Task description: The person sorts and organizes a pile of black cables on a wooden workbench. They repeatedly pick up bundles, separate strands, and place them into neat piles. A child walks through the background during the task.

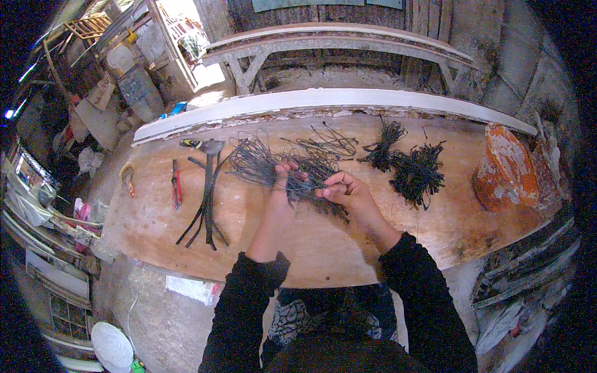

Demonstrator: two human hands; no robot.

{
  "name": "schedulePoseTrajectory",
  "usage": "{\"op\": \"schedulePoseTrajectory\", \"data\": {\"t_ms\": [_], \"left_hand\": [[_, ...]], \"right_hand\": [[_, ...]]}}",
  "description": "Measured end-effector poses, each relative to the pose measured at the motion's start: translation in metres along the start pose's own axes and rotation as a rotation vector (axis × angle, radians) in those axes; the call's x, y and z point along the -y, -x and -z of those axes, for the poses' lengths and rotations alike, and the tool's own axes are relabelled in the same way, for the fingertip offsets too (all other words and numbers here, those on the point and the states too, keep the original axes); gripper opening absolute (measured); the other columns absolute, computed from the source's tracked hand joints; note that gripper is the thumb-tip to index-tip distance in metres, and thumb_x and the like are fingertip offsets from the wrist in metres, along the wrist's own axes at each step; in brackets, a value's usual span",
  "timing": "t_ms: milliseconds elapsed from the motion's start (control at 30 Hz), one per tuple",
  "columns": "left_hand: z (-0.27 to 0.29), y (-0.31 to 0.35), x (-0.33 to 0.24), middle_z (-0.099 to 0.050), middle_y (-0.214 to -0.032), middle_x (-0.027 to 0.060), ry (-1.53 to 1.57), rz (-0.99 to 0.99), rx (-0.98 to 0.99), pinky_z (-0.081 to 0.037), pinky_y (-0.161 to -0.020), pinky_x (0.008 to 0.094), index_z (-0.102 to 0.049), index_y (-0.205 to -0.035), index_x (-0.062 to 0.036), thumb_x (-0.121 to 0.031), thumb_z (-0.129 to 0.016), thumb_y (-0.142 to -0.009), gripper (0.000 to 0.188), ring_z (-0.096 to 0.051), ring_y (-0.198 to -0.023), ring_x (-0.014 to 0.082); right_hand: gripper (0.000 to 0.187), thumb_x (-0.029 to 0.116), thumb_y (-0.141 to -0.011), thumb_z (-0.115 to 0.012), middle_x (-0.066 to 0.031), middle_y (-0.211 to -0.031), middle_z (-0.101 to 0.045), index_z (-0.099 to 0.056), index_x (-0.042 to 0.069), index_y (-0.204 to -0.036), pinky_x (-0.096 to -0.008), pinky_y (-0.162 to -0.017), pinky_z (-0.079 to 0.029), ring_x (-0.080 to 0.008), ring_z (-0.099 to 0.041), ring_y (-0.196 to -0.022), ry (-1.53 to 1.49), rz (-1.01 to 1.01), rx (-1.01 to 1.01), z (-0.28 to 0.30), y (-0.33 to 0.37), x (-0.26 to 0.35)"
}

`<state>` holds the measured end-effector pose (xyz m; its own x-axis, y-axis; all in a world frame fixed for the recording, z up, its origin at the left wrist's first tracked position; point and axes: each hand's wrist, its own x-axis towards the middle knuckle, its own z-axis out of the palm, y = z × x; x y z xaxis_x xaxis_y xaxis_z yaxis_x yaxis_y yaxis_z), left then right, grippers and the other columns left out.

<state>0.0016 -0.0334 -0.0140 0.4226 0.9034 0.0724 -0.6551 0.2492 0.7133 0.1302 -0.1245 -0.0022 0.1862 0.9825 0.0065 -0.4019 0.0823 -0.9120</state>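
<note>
**Wire strands gathered in both hands at the middle of the desk**

Wire strands (308,177), thin, dark and tangled, lie in a loose heap at the centre of the wooden desk (373,242), and both hands are in among them. The left hand (283,180) is raised with its fingers closed on a clump of the strands, thumb side toward the camera. The right hand (342,186) is curled shut just beside it, pinching strands from the same heap between fingertips and thumb. The two hands are close together, nearly touching, with the wire running between them.

More of the same wire spreads out to the left of the hands in a fan (252,163). To the right, well apart from the hands, lie two dark tied bundles (413,171). Left of the heap, several flat dark strips (206,199) lie crossed on the desk, with a red-handled tool (176,186) beside them. At the right end of the desk stands a round, rust-orange container (507,168). A pale plank (323,99) runs along the far edge of the desk.
</note>
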Motion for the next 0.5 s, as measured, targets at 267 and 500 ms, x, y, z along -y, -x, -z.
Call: {"op": "schedulePoseTrajectory", "data": {"t_ms": [267,500], "left_hand": [[0.000,0.003,0.001,-0.051,-0.081,-0.0008,-0.142,0.049,-0.016,-0.045,-0.060,0.0285,-0.047,-0.089,-0.0122,-0.039,-0.047,-0.081,0.028,-0.051,-0.069,0.0128],[0.008,0.001,0.013,-0.051,-0.081,-0.0003,-0.228,-0.003,0.135,-0.042,-0.060,0.0239,-0.047,-0.100,-0.0093,-0.040,-0.045,-0.082,0.036,-0.049,-0.070,0.0111]], "right_hand": [[0.017,0.003,-0.074,-0.059,-0.0090,-0.080,-0.061,-0.049,0.006,-0.088,-0.0257,-0.068,-0.046,-0.0149,-0.059,-0.076,-0.029,0.182,-0.024,0.004,-0.001,0.011],[0.016,0.004,-0.076,-0.057,-0.0091,-0.082,-0.061,-0.049,0.007,-0.089,-0.0273,-0.073,-0.044,-0.0154,-0.059,-0.079,-0.124,0.223,0.011,0.003,0.000,0.008]]}}
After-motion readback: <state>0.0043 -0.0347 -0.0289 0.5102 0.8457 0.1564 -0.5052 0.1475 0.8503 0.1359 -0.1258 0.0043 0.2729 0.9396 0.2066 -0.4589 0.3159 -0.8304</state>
